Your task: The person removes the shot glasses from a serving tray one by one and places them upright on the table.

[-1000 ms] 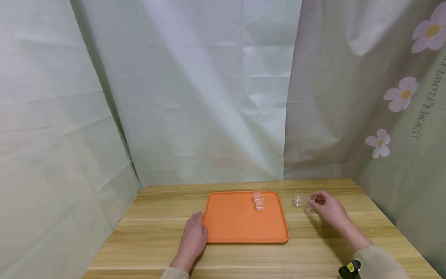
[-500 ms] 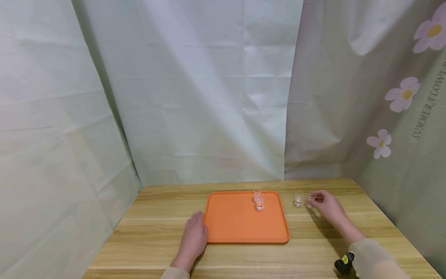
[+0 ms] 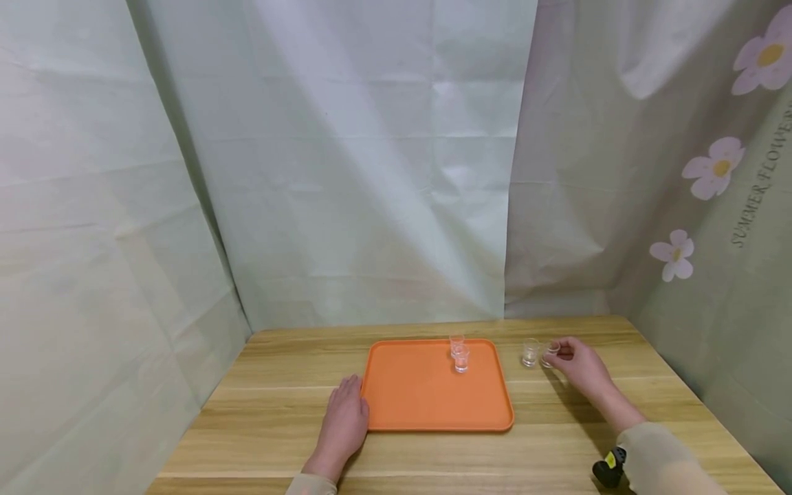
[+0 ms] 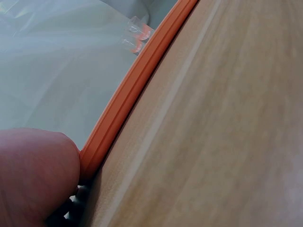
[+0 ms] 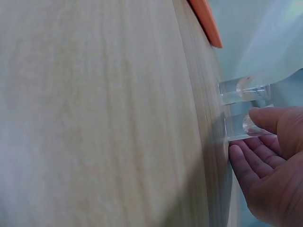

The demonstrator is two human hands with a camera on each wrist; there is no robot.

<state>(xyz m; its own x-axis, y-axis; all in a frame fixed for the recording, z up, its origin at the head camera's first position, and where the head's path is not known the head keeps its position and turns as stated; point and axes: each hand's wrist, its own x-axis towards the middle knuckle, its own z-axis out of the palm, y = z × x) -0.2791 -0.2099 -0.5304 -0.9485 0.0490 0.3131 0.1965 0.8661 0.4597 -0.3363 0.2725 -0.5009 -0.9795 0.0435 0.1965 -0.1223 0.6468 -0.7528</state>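
My right hand [image 3: 584, 371] pinches a small clear shot glass [image 5: 236, 126] between thumb and fingers; it stands upright on the wooden table. Just to its left is a second clear shot glass [image 3: 529, 353], a narrow gap away. Two more, a rear shot glass [image 3: 456, 343] and a front shot glass [image 3: 461, 360], stand close together on the orange tray [image 3: 427, 399] near its back right corner. Beside the tray's left rim lies my left hand [image 3: 345, 419], fingers extended along it. In the left wrist view the thumb touches the rim; the other fingers are mostly hidden.
The wooden table [image 3: 272, 392] is bounded by a pale curtain [image 3: 371, 206] at the back and both sides. A black object with a yellow mark [image 3: 610, 467] is by the right sleeve [image 3: 662, 457].
My right hand and its shot glass have shifted slightly left, nearer the second glass. The left hand and the tray look unmoved.
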